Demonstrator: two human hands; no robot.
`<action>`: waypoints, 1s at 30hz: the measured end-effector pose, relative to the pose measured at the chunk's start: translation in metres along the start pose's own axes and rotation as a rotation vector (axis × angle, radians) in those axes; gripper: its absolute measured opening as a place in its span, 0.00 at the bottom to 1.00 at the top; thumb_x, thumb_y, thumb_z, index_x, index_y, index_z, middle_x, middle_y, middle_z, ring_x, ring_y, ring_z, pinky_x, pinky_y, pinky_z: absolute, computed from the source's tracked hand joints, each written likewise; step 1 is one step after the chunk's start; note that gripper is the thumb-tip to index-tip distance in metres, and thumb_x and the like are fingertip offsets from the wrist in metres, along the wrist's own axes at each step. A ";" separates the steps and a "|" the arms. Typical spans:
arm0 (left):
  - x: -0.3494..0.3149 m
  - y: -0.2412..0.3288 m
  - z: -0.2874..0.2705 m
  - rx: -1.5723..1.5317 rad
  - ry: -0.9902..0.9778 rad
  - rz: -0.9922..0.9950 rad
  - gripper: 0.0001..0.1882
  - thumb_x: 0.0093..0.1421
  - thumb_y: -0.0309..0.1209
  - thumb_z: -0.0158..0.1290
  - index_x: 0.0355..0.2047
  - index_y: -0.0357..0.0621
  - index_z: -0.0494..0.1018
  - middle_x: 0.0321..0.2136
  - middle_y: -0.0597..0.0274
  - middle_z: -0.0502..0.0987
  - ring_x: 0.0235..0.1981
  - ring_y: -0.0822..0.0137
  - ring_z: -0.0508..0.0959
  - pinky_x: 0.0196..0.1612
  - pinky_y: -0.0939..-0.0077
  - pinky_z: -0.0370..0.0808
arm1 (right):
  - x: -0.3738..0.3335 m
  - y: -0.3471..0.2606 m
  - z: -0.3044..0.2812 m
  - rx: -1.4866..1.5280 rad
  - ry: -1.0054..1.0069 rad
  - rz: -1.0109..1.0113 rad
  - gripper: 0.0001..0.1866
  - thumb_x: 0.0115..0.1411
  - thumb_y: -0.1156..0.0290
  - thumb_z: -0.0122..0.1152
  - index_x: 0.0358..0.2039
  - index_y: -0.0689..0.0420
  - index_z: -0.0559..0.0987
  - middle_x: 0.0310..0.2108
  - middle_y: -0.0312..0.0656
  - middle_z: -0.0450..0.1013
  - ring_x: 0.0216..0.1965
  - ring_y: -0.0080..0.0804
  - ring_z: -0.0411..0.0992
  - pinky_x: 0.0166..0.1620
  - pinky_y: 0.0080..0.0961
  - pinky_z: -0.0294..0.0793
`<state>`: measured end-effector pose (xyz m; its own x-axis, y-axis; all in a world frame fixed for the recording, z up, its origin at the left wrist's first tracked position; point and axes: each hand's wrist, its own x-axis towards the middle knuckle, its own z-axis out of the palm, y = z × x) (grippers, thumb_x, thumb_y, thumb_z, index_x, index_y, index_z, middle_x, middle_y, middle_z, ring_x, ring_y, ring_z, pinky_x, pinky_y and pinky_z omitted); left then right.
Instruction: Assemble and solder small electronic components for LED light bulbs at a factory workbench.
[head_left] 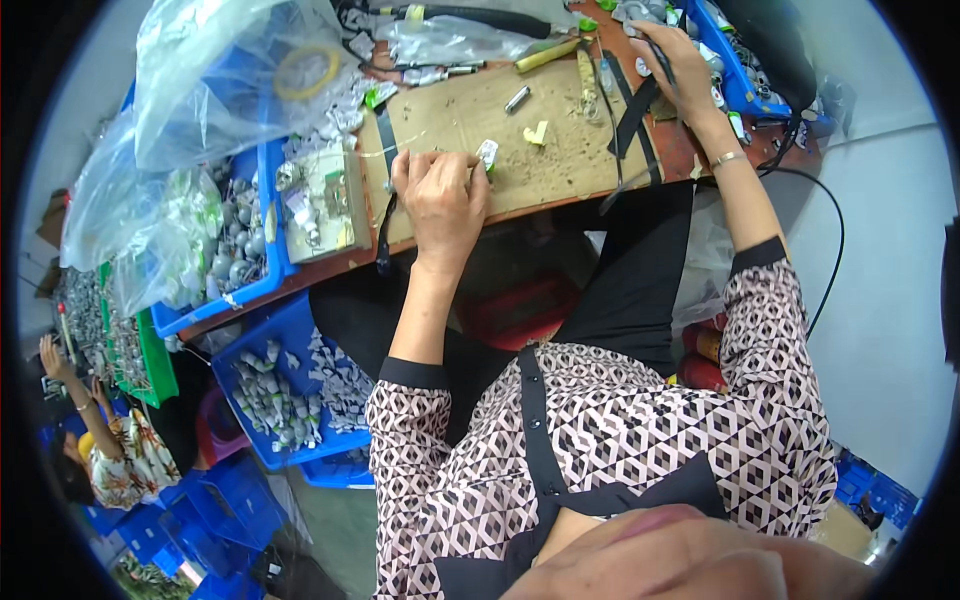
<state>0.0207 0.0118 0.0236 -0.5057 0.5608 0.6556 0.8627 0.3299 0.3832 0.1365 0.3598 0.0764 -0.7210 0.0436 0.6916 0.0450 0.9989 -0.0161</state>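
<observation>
Left hand (442,205): curling fingers over cardboard (450,112) beside green-white piece (487,153), leaving any grip impossible to tell.
Right hand (686,80): pinching slim dark tool (661,62) between narrowed fingers.

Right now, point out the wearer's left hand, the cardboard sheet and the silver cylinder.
Left hand (440,200), head view: back of the hand.
Cardboard sheet (446,112), head view: bare upper-left part.
Silver cylinder (517,99), head view: middle of its side.

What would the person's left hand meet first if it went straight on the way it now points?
Probably the slim rod-like items by the far edge of the cardboard, past a mostly bare stretch; how high the left hand sits is hard to judge.
</observation>
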 end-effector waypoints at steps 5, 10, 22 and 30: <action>0.015 -0.002 0.005 0.040 -0.057 0.031 0.03 0.53 0.27 0.61 0.27 0.47 0.77 0.24 0.64 0.78 0.35 0.61 0.77 0.56 0.59 0.65 | 0.047 0.056 0.045 -0.108 -0.203 -0.108 0.19 0.55 0.72 0.59 0.49 0.53 0.78 0.45 0.43 0.74 0.51 0.47 0.70 0.51 0.39 0.73; 0.025 0.003 0.000 0.038 -0.090 0.047 0.05 0.53 0.28 0.61 0.30 0.45 0.78 0.25 0.61 0.79 0.36 0.59 0.77 0.50 0.60 0.67 | 0.057 0.104 0.073 -0.383 -0.321 -0.241 0.19 0.56 0.70 0.56 0.50 0.49 0.79 0.44 0.38 0.74 0.53 0.40 0.69 0.49 0.39 0.71; 0.018 -0.011 -0.015 0.067 -0.008 0.062 0.04 0.54 0.27 0.62 0.29 0.45 0.78 0.27 0.61 0.78 0.35 0.57 0.77 0.45 0.61 0.70 | 0.004 0.007 -0.045 0.090 0.059 0.223 0.13 0.56 0.74 0.61 0.43 0.62 0.77 0.41 0.48 0.73 0.44 0.50 0.71 0.47 0.37 0.72; 0.018 -0.026 -0.012 0.052 0.025 0.052 0.07 0.54 0.27 0.62 0.34 0.43 0.78 0.28 0.62 0.80 0.34 0.57 0.77 0.46 0.61 0.70 | -0.117 0.016 -0.076 -0.201 -0.439 0.264 0.24 0.61 0.54 0.61 0.51 0.58 0.75 0.48 0.48 0.74 0.50 0.49 0.72 0.51 0.41 0.71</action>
<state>-0.0108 0.0040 0.0327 -0.4597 0.5591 0.6900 0.8861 0.3401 0.3148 0.2747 0.3697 0.0501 -0.8859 0.3396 0.3160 0.3638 0.9313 0.0193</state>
